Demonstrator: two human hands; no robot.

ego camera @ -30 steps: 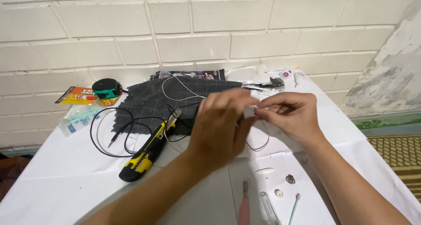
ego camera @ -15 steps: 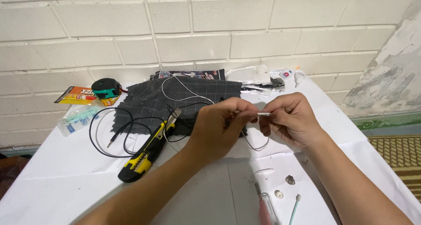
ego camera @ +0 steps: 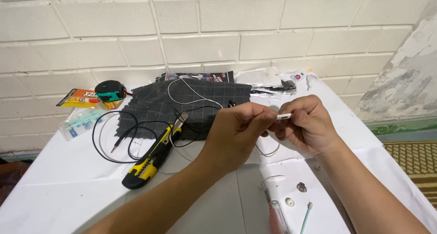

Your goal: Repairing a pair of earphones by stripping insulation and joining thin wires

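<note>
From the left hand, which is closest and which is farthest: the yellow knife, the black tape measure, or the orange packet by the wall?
Measured from the left hand in the head view:
1. Yellow and black utility knife, just to its left on the white table.
2. Black tape measure, farther left, near the brick wall.
3. Orange packet, a little beyond the tape measure, farthest left.

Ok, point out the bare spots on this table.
Free: the near left corner of the table, below the yellow knife; the right edge beyond the right hand. Crowded: the back, around the dark cloth and black cable.
</note>
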